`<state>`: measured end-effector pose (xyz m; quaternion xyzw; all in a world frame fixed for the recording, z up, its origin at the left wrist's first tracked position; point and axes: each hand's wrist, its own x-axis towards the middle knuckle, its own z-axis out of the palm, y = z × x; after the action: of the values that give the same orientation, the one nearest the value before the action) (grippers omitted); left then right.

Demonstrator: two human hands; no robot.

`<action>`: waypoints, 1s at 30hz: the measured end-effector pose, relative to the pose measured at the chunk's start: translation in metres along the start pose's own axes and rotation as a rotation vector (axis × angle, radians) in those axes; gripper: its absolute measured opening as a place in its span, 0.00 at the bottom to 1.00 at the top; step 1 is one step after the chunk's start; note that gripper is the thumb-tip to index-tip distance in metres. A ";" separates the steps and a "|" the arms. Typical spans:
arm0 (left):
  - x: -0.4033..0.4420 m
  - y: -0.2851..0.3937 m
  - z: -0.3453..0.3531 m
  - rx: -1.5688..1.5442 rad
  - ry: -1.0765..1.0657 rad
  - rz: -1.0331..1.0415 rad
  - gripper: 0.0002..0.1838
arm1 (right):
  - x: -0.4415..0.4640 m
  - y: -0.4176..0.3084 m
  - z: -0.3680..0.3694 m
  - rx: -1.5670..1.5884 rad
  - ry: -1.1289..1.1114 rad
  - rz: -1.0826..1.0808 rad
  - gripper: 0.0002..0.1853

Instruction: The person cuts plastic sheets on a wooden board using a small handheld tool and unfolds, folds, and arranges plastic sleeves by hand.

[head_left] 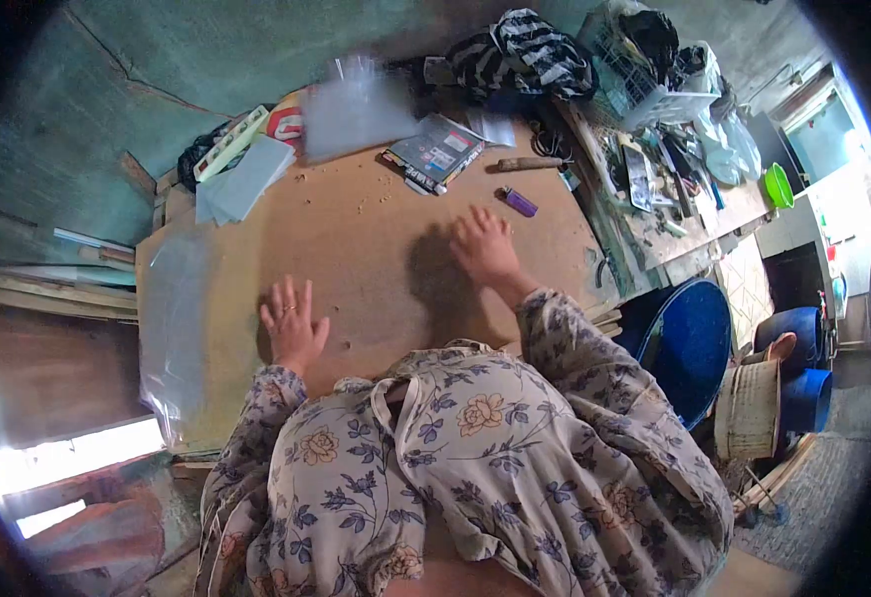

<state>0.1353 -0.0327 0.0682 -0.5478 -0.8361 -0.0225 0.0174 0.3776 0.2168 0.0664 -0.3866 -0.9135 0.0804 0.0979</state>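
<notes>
Pale floral-printed fabric garment (480,416), patterned with blue leaves and orange blossoms, is seen nearest the camera; both forearms are covered by its sleeves. Beyond it, a broad tan wooden board (361,244) is laid out as the work surface. The left hand (296,326) is held palm down at the board, fingers spread apart, a ring worn on one finger; nothing is seen gripped. The right hand (485,247) is placed farther forward, palm down, fingers apart and slightly bent; no object is seen held. A dark shadow is cast beside it; whether the board is touched by its palm cannot be told.

A small purple lighter (520,202) is located on the board, just beyond the right fingertips. Behind it are noted a slim brown rod-shaped object (529,164) and a flat black-and-grey printed box (437,151). Pale flat sheets (248,179) are stacked at the far left. Clear plastic sheeting (173,308) is spread along the left edge.
</notes>
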 end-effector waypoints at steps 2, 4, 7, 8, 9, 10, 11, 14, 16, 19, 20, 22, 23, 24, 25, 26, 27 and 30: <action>0.011 0.030 -0.004 -0.058 -0.004 0.059 0.36 | 0.030 0.029 -0.018 0.052 0.121 0.015 0.26; 0.021 0.055 -0.001 -0.109 0.000 0.115 0.36 | 0.066 0.066 -0.027 0.208 0.087 0.061 0.26; 0.026 0.074 0.007 -0.114 -0.020 0.091 0.36 | 0.112 0.102 -0.028 0.291 0.039 0.196 0.27; 0.027 0.075 0.002 -0.108 -0.015 0.075 0.36 | 0.125 0.112 -0.021 0.297 0.039 0.179 0.27; 0.026 0.074 -0.005 -0.127 -0.049 0.082 0.35 | 0.136 0.119 -0.013 0.144 0.035 0.147 0.28; 0.026 0.074 -0.007 -0.146 -0.082 0.087 0.34 | 0.149 0.127 -0.003 -0.009 0.036 0.113 0.29; 0.026 0.074 -0.006 -0.132 -0.080 0.083 0.34 | 0.162 0.132 0.004 -0.020 -0.005 0.102 0.30; 0.027 0.073 -0.004 -0.114 -0.065 0.099 0.33 | 0.183 0.134 0.010 -0.128 0.018 0.053 0.30; 0.025 0.072 -0.006 -0.114 -0.090 0.078 0.33 | 0.189 0.135 0.016 -0.102 0.032 0.030 0.28; 0.029 0.074 -0.010 -0.128 -0.107 0.081 0.34 | 0.199 0.135 0.013 -0.071 -0.156 0.191 0.22; 0.030 0.073 -0.010 -0.127 -0.120 0.079 0.34 | 0.198 0.135 0.013 -0.071 -0.162 0.190 0.22; 0.030 0.073 -0.011 -0.124 -0.136 0.078 0.34 | 0.196 0.137 0.014 -0.013 -0.101 0.228 0.18; 0.029 0.072 -0.013 -0.131 -0.137 0.079 0.34 | 0.195 0.136 0.015 -0.011 -0.105 0.231 0.18; 0.029 0.071 -0.012 -0.138 -0.136 0.081 0.34 | 0.193 0.138 0.017 0.084 -0.058 0.330 0.16; 0.029 0.071 -0.011 -0.139 -0.137 0.085 0.34 | 0.192 0.141 0.020 0.179 -0.011 0.429 0.15; 0.029 0.070 -0.010 -0.145 -0.116 0.091 0.34 | 0.193 0.150 0.029 0.177 -0.012 0.432 0.15; 0.029 0.070 -0.009 -0.151 -0.094 0.096 0.34 | 0.194 0.160 0.037 0.114 0.062 0.372 0.15; 0.028 0.071 -0.011 -0.164 -0.072 0.093 0.34 | 0.185 0.185 0.049 0.137 0.273 0.166 0.14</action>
<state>0.1889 0.0206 0.0818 -0.5861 -0.8052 -0.0703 -0.0564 0.3672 0.4744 -0.0002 -0.4605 -0.8489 0.0972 0.2404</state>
